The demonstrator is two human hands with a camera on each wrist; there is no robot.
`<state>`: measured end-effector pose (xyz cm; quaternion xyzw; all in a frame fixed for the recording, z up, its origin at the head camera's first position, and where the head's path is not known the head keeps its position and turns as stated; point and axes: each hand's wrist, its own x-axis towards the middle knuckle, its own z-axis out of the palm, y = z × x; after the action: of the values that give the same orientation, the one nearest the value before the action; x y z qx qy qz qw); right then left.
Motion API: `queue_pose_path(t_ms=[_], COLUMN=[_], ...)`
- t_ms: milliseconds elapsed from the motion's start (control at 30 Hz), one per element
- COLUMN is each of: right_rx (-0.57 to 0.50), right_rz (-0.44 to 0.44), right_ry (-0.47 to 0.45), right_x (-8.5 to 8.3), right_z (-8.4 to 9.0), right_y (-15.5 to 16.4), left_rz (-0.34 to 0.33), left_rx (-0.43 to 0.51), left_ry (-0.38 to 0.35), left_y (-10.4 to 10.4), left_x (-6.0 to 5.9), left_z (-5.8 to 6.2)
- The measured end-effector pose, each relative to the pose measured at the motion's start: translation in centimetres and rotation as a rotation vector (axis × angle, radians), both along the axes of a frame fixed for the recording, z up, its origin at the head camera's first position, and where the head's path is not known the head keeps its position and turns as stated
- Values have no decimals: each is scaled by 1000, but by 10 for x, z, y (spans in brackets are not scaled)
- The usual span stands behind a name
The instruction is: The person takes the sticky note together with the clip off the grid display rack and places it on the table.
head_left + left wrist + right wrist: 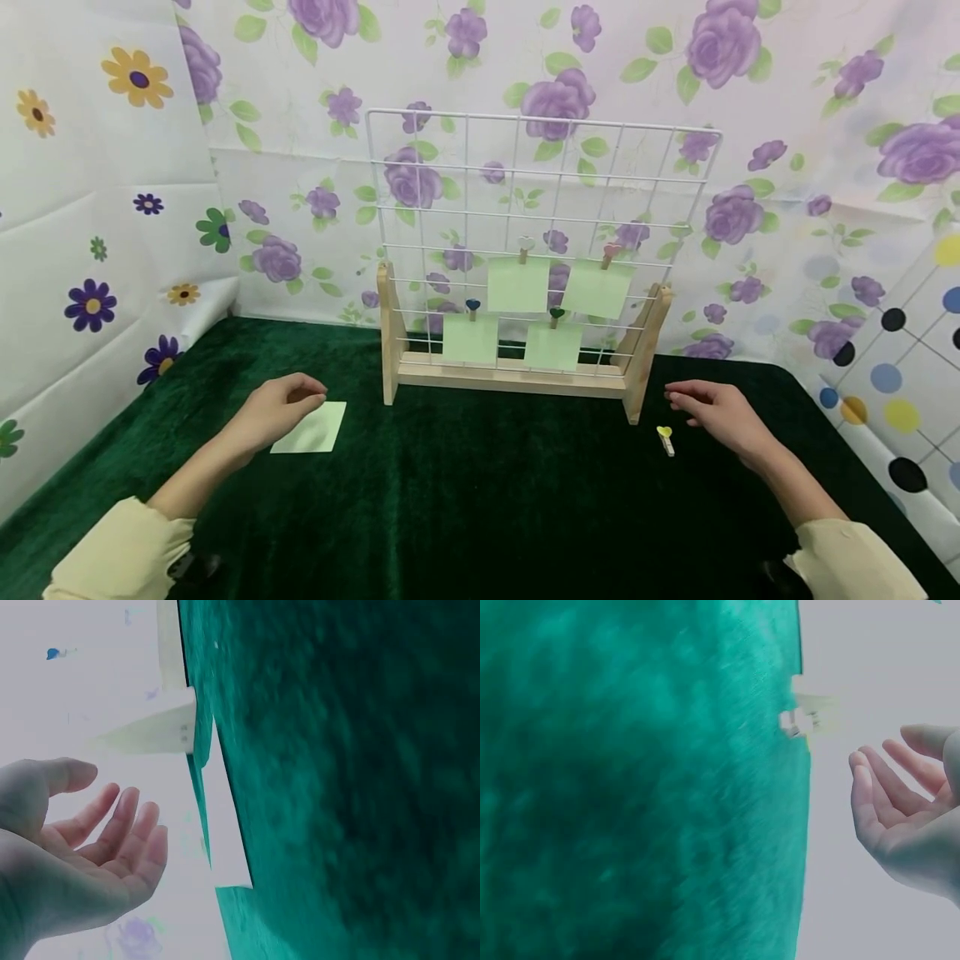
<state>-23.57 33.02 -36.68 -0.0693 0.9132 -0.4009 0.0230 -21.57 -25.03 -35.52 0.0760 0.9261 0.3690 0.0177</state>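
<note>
My left hand (276, 410) hovers over a pale green paper square (313, 432) on the left of the table, fingers loosely bent and holding nothing. In the left wrist view the paper (225, 825) lies flat on the cloth, apart from the fingers. On the right, my empty right hand (716, 414) hangs in the air beside a small clothespin with a yellow heart (665, 438). That clothespin (795, 722) looks overexposed in the right wrist view. Between the hands stands a white wire grid (543, 171), where several green paper squares (519, 285) hang from heart clothespins (557, 315).
Wooden side supports (387, 342) and a crossbar (510, 379) carry the grid. Dark green velvet cloth (480, 500) covers the table. Behind it hangs a flowered sheet (300, 192), with a dotted sheet (900, 375) at the right.
</note>
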Motion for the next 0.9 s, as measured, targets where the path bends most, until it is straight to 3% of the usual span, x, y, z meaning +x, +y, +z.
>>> queue_pose_path(t_ms=[233, 433, 667, 900], right_rx=[-6, -51, -130, -214], right_rz=[39, 59, 85, 95], right_ry=[40, 60, 119, 173], right_x=[1, 1, 1, -4], right_z=[14, 25, 38, 47], right_y=[-16, -34, -58, -89], left_rz=[-25, -36, -29, -73], left_rx=[10, 80, 256, 382], left_ry=[67, 79, 75, 108], left_y=[21, 38, 72, 114], left_x=[3, 4, -12, -26], left_z=[-1, 6, 14, 20])
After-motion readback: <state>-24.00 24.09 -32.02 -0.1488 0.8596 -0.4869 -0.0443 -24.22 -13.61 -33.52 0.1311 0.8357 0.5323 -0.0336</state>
